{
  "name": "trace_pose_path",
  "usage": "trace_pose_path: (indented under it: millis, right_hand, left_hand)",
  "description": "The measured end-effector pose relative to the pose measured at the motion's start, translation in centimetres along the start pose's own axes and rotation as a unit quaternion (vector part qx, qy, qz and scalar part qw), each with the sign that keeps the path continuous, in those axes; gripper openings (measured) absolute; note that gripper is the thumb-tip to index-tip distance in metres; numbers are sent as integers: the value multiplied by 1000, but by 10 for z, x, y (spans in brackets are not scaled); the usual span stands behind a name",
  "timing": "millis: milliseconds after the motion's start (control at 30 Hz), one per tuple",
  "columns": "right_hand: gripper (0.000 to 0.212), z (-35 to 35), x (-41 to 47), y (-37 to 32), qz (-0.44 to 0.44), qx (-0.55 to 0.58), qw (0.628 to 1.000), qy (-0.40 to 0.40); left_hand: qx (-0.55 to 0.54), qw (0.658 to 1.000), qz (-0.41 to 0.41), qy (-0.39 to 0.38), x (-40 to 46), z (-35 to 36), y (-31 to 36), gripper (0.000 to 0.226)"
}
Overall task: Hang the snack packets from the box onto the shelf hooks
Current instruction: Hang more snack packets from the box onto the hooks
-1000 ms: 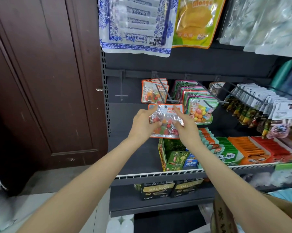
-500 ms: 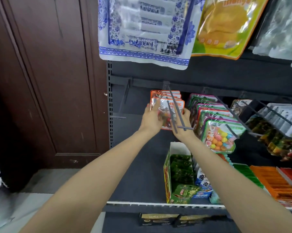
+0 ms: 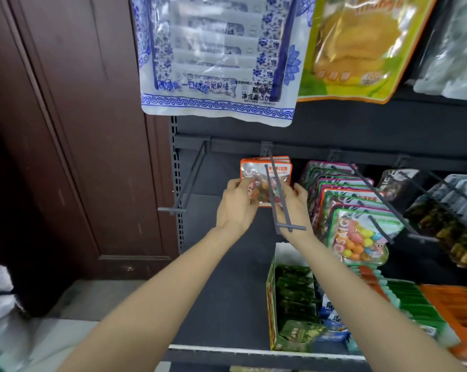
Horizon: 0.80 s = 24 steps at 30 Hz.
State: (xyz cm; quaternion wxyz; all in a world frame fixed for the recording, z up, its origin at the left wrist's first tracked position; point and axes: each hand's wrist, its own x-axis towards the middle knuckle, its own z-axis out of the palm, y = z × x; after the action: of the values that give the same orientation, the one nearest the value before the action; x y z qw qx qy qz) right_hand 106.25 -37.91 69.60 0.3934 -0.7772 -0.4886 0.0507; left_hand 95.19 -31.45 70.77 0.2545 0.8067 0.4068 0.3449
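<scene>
A: Where is the orange-edged snack packet (image 3: pixel 264 183)?

B: It hangs on the double-wire shelf hook (image 3: pixel 276 194), far back near the dark rail, at the front of a small stack of like packets. The two wires of the hook run across its face toward the near end, where a crossbar sits.

A: And the hands?

B: The person's left hand (image 3: pixel 236 204) holds the packet's left edge; its fingers are curled and the fingertips press the clear front. The right hand (image 3: pixel 294 208) is at the packet's right edge, behind the hook wires, fingers curled toward the packet. Whether they pinch the edge or only touch it cannot be told.

A: What hangs to the right?

B: A row of green and pink candy packets (image 3: pixel 358 237) on the next hook, just beside the right hand, and further right darker packets on more hooks.

A: To the left?

B: A bare hook (image 3: pixel 186 189), then a brown wooden door (image 3: pixel 65 130).

A: Above and below?

B: Above, a blue and white bag (image 3: pixel 216 55) and a yellow mango bag (image 3: pixel 361 47). Below, on the shelf near the right forearm, an open green carton (image 3: pixel 272 304) of packets.
</scene>
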Motion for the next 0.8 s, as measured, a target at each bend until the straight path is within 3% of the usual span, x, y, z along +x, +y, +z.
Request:
trace_pose_path:
  millis: [233, 467, 633, 800]
  right_hand:
    - [27, -39, -110, -4, -20, 1, 1000, 14]
    - [20, -101, -276, 69, 108, -101, 989, -7]
    - [19, -137, -379, 162, 239, -160, 956, -54]
    - [28, -170, -442, 247, 318, -176, 929, -72]
  left_hand:
    - [36, 998, 41, -9, -103, -23, 22, 23]
    - [-6, 981, 76, -176, -242, 38, 74, 17]
    - [10, 941, 99, -322, -320, 115, 107, 20]
    - [58, 908, 107, -400, -374, 194, 133, 19]
